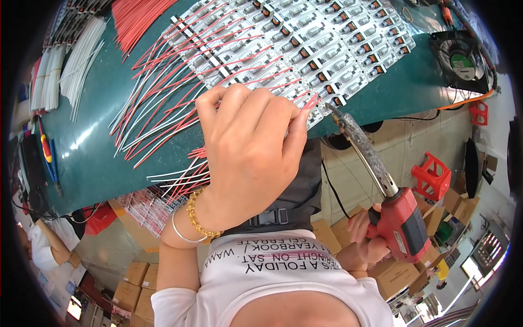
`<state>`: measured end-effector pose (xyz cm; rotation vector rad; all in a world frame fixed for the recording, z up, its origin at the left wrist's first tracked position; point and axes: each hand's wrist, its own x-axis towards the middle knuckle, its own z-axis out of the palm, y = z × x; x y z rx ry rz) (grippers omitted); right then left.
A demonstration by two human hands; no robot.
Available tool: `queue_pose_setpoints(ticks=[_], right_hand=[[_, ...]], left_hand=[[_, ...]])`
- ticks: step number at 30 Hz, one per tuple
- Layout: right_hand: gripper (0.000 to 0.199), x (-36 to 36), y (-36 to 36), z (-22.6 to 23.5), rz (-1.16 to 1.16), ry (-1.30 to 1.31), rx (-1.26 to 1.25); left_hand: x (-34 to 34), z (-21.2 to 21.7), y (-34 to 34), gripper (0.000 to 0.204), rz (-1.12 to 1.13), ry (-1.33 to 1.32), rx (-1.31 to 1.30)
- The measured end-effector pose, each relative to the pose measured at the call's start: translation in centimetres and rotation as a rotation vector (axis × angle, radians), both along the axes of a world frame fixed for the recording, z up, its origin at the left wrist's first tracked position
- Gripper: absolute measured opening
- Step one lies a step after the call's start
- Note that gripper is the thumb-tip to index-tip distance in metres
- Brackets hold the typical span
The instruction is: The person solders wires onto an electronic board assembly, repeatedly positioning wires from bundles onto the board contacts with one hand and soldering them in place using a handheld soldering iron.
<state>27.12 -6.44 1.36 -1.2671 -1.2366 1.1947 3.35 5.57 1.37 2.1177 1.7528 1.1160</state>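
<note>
My left hand (250,144) is raised over the near edge of a green table (87,158), its fingertips pinched on a thin red wire (311,101). The wire end sits at the edge of a white panel of small circuit boards (327,38), which has several red and white wires (158,103) fanning out to the left. My right hand (364,231) grips a red soldering gun (400,220). Its long metal barrel slants up, and the tip (330,107) is just right of the pinched wire. Gold and silver bracelets circle my left wrist (190,220).
A bundle of loose red wires (136,19) and cut white wires (76,60) lie at the table's far left. A black fan (463,60) stands at the right end. Below the table are red stools (433,174), cardboard boxes (131,283) and another person's white sleeve (41,245).
</note>
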Motion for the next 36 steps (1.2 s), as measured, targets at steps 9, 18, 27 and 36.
queue_pose_setpoints(ticks=[9, 18, 27, 36], right_hand=[[0.081, -0.7, 1.0, 0.4, 0.043, -0.009, 0.021], [0.081, -0.3, 0.5, 0.2, -0.004, 0.072, 0.035], [0.075, 0.8, -0.6, -0.6, -0.007, 0.099, -0.03], [0.07, 1.4, -1.7, -1.5, -0.036, -0.046, 0.017]], left_hand=[[0.2, 0.0, 0.1, 0.017, 0.001, 0.0, 0.004], [0.1, 1.1, -1.0, 0.015, -0.071, -0.067, -0.099], [0.4, 1.3, -0.7, 0.016, -0.066, 0.006, -0.118], [0.3, 1.7, -0.6, 0.015, -0.053, 0.041, -0.151]])
